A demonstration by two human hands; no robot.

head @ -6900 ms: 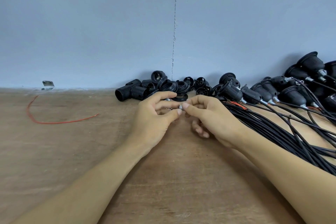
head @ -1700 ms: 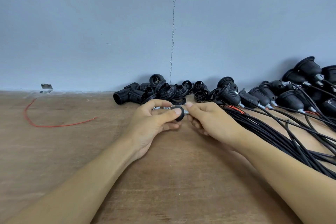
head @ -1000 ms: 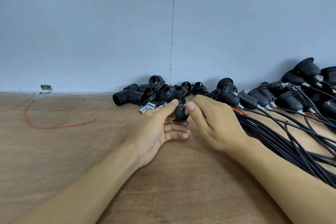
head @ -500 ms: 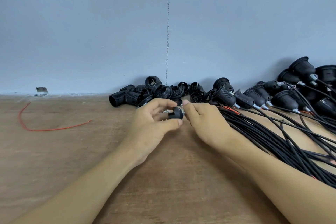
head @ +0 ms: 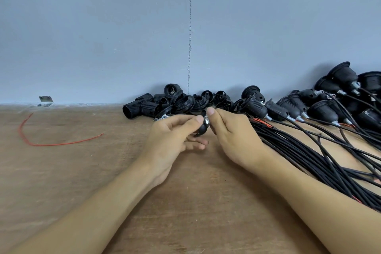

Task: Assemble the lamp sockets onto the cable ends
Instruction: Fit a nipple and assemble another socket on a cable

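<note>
Left hand (head: 171,138) is pinching the black socket cap (head: 202,129); right hand (head: 233,136) is pinching the metal fitting (head: 206,119) touching the cap's upper end, axis tilting toward right thumb.

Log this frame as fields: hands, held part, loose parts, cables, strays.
left hand: pinches black socket cap
right hand: pinches the metal fitting at the cap's top
loose socket parts: heaped against the wall, behind the hands
cable bundle: on the table, right of the hands
finished sockets: on cable ends, far right by the wall
red wire: loose on the table, far left
metal bracket: at the wall's base, far left
</note>
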